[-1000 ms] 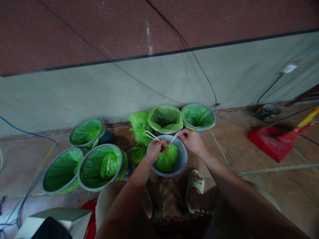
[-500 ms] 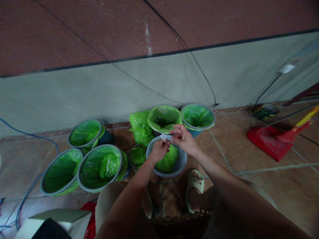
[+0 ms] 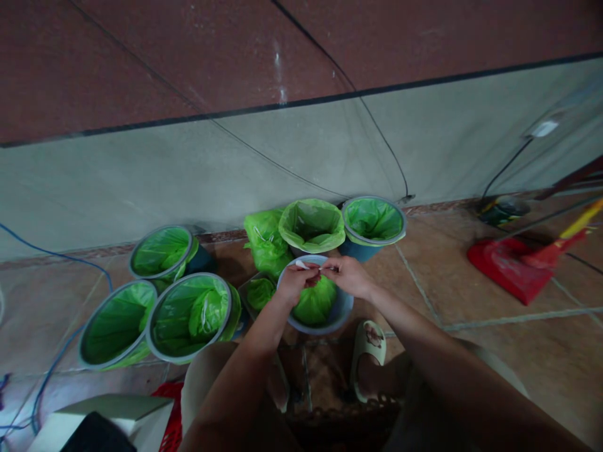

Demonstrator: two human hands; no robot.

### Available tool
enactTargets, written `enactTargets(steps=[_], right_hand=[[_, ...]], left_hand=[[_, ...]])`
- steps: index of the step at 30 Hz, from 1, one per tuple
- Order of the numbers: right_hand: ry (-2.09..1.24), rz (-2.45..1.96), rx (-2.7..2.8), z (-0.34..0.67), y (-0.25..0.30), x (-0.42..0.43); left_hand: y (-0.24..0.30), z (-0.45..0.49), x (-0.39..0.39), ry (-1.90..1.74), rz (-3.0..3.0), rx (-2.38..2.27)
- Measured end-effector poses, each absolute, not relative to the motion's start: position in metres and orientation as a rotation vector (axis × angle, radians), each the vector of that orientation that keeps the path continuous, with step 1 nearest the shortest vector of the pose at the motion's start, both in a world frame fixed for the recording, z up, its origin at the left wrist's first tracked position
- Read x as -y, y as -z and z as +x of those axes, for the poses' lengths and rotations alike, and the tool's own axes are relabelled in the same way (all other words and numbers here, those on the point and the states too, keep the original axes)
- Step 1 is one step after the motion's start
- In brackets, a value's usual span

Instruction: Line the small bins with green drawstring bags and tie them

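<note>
A tied-up green plastic bag [image 3: 315, 302] sits inside the pale blue basin [image 3: 346, 311] between my feet. My left hand [image 3: 296, 280] pinches a white drawstring [image 3: 303, 265] above the bag. Close beside it, the fingertips of my right hand [image 3: 351, 276] are closed on the same white drawstring. Both hands are over the basin, and they cover its upper rim and the bag's neck.
Behind the basin stand a green-lined bin [image 3: 311, 242], another lined bin [image 3: 374, 235] and a full green bag [image 3: 267, 242]. Three lined bins stand left, including the nearest bin [image 3: 162, 323]. A red dustpan [image 3: 511, 267] lies right; a blue cable [image 3: 51, 370] runs left.
My right hand has come down and left, from open fingers above the basin to a pinch beside my left hand. The left hand has shifted slightly; the bins have stayed put.
</note>
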State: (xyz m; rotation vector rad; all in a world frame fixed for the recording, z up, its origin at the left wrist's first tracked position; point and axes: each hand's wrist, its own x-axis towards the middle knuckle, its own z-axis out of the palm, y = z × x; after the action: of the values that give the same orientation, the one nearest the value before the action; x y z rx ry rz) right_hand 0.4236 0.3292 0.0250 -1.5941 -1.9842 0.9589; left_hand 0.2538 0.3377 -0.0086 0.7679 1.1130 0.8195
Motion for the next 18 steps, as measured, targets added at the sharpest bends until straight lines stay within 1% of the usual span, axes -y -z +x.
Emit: enactTargets(steps=[5, 10, 13, 18], right_hand=[[-0.985, -1.559, 1.989, 0.423, -0.015, -0.328], [-1.249, -1.626, 1.963, 0.424, 0.003, -0.327], [-1.375, -1.680, 1.942, 0.424, 0.004, -0.327], [-1.391, -1.711, 1.971, 0.423, -0.001, -0.327]], left_hand=[[0.012, 0.252, -0.340, -0.899, 0.727, -1.150], [0.026, 0.253, -0.344, -0.955, 1.146, -1.232], [0.030, 0.253, -0.345, -0.958, 1.326, -1.241], [0.025, 0.257, -0.338, -0.981, 1.581, -1.328]])
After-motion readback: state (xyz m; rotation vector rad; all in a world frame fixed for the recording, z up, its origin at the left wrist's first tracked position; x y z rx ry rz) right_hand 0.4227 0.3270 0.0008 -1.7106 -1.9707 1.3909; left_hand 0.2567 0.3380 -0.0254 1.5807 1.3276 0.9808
